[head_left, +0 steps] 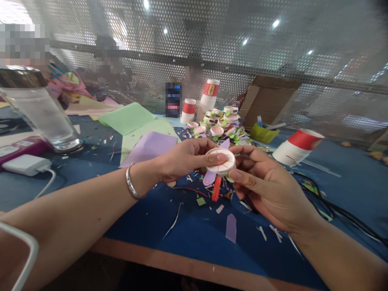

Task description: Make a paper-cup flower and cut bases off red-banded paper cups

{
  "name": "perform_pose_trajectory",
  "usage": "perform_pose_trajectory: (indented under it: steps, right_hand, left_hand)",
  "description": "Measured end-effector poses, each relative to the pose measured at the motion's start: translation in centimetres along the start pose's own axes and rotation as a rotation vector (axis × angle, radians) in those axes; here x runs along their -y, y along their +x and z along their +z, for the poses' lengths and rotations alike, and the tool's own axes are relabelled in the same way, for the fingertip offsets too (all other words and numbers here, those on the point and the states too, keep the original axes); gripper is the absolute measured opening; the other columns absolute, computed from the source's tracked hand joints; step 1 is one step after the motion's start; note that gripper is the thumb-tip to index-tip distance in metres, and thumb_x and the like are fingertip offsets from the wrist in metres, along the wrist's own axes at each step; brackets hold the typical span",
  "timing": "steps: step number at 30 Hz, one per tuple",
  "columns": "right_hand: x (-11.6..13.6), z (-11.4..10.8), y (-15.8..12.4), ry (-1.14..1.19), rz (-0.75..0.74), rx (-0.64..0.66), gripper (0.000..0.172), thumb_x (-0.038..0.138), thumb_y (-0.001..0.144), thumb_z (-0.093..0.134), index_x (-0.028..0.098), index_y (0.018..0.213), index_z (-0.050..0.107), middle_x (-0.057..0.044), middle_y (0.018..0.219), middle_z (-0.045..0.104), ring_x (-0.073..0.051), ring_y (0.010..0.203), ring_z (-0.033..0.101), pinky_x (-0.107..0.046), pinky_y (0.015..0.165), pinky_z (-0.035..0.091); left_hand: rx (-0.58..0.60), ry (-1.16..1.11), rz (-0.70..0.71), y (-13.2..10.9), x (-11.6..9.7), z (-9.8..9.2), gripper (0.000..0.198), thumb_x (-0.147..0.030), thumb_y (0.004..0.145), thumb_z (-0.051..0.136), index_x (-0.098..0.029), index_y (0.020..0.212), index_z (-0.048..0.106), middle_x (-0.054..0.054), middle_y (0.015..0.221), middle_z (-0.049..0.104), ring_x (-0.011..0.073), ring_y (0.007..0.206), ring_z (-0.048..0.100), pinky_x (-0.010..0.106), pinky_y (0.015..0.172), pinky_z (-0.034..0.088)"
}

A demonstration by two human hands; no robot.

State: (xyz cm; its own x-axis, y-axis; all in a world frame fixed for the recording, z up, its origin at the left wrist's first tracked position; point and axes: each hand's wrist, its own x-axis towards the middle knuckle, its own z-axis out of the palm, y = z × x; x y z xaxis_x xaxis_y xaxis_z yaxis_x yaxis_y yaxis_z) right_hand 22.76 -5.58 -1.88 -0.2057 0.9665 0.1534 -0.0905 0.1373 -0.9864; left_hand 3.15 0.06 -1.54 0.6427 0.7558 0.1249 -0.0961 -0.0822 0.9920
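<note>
While the left hand (pixel 188 159) is pinching a shallow, round, white paper cup base (pixel 222 166) marked with orange lines, its thumb lying flat across the inside and its fingers curling behind, the right hand (pixel 263 182) is gripping the right-hand rim between bent fingers and thumb. Both hands are holding the base above a blue tabletop (pixel 145 226). From behind the rim, a pointed purple paper petal (pixel 224 144) is sticking up and a rounded purple paper petal (pixel 208 178) is showing below, so this piece is looking at least partly decorated; how completely, the fingers are hiding. A narrow red strip (pixel 216 189) is showing under it, though whether it is hanging from the base is remaining unclear. Beyond, a heap of similar white rounds (pixel 216 130) trimmed with green and purple paper is sitting, so many pieces are apparently standing finished. Judging by what is lying around, material is remaining: a tall stack of red-and-white paper cups (pixel 207 100), a tilted red-and-white paper cup (pixel 298 147), a smooth purple paper sheet (pixel 151 147) and a loose purple paper strip (pixel 230 228)
</note>
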Motion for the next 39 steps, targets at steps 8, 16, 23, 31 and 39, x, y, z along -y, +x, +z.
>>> perform_pose_trajectory:
  steps: [8, 16, 23, 31, 39]
  right_hand:
    - [-0.15, -0.06, 0.0, -0.042, -0.04, 0.001, 0.044, 0.034, 0.079, 0.086, 0.025, 0.114, 0.061, 0.003, 0.086, 0.063, -0.008, 0.059, 0.051, -0.017, 0.044, 0.047]
    - [-0.2, -0.3, -0.04, -0.055, -0.06, 0.03, 0.041, 0.033, 0.082, 0.085, 0.025, 0.114, 0.062, 0.002, 0.086, 0.064, -0.008, 0.061, 0.054, -0.016, 0.046, 0.048]
    - [-0.24, -0.38, -0.1, -0.069, -0.068, 0.027, 0.042, 0.034, 0.082, 0.085, 0.025, 0.116, 0.062, 0.002, 0.088, 0.065, -0.008, 0.062, 0.055, -0.017, 0.046, 0.049]
    - [-0.43, -0.55, -0.03, -0.085, -0.067, 0.041, 0.041, 0.033, 0.084, 0.084, 0.025, 0.118, 0.062, 0.003, 0.09, 0.066, -0.006, 0.063, 0.054, -0.013, 0.048, 0.05]
    - [-0.16, -0.6, -0.19, -0.087, -0.062, 0.06, 0.04, 0.034, 0.085, 0.083, 0.027, 0.119, 0.063, 0.001, 0.096, 0.065, -0.008, 0.07, 0.057, -0.014, 0.049, 0.053]
  left_hand:
    - [0.01, -0.054, -0.031, -0.11, -0.36, 0.33, 0.032, -0.041, 0.084, 0.08, -0.017, 0.084, 0.059, -0.004, 0.072, 0.06, 0.0072, 0.06, 0.051, 0.022, 0.057, 0.037]
    - [0.041, -0.172, -0.094, -0.16, -0.35, 0.55, 0.022, -0.032, 0.091, 0.073, -0.017, 0.082, 0.06, -0.004, 0.071, 0.058, 0.0062, 0.062, 0.05, 0.02, 0.056, 0.033]
    - [0.044, -0.176, -0.096, -0.05, -0.32, 0.54, 0.02, -0.028, 0.094, 0.069, -0.017, 0.08, 0.06, -0.004, 0.071, 0.059, 0.0063, 0.06, 0.049, 0.021, 0.056, 0.032]
    - [-0.006, -0.184, -0.091, -0.07, -0.32, 0.52, 0.016, -0.021, 0.094, 0.068, -0.016, 0.082, 0.059, -0.004, 0.071, 0.059, 0.0053, 0.06, 0.048, 0.02, 0.056, 0.032]
    - [0.016, -0.178, -0.101, -0.07, -0.35, 0.09, 0.022, -0.03, 0.088, 0.077, -0.016, 0.085, 0.06, -0.003, 0.075, 0.062, 0.0064, 0.062, 0.053, 0.02, 0.057, 0.039]
